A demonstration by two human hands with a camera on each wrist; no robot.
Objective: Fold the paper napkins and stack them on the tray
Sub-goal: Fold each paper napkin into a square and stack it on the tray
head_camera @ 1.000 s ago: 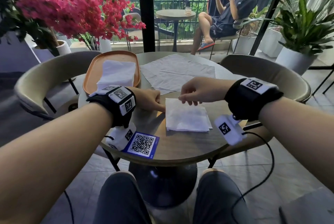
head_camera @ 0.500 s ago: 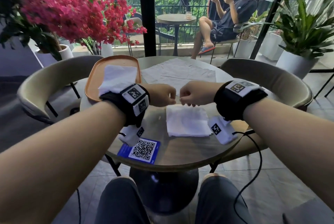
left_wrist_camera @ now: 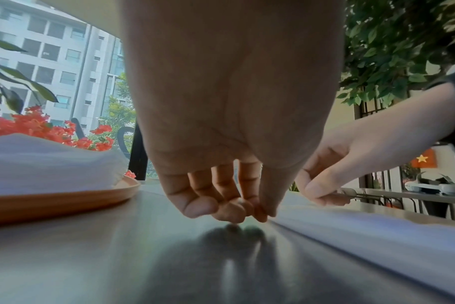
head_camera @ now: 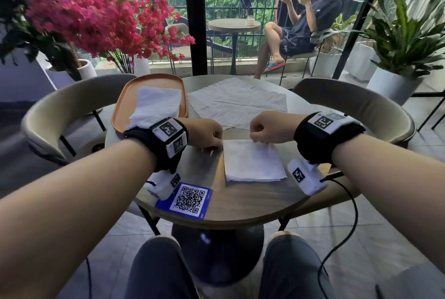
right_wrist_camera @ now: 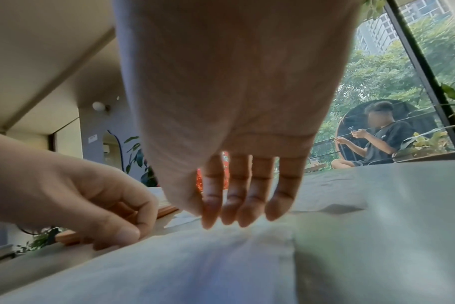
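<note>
A folded white napkin [head_camera: 252, 161] lies on the round table [head_camera: 216, 209] in front of me. My left hand [head_camera: 218, 145] is at its far left corner, and in the left wrist view its thumb and curled fingers [left_wrist_camera: 257, 216] pinch that corner. My right hand [head_camera: 255, 139] is on the far edge; its fingertips [right_wrist_camera: 221, 220] point down onto the paper with the thumb against them. An orange tray [head_camera: 120, 115] at the left holds a stack of folded napkins [head_camera: 156, 103]. Unfolded napkins [head_camera: 238, 103] lie spread behind my hands.
A blue QR card [head_camera: 187, 200] lies at the table's near edge. Beige chairs [head_camera: 48, 125] stand to the left and right. A red flowering plant [head_camera: 91, 14] rises at the left. Beyond the glass a person [head_camera: 310, 24] sits at another table.
One second ago my hands were apart at the napkin's far edge. They met at its middle, then moved apart again along that edge.
</note>
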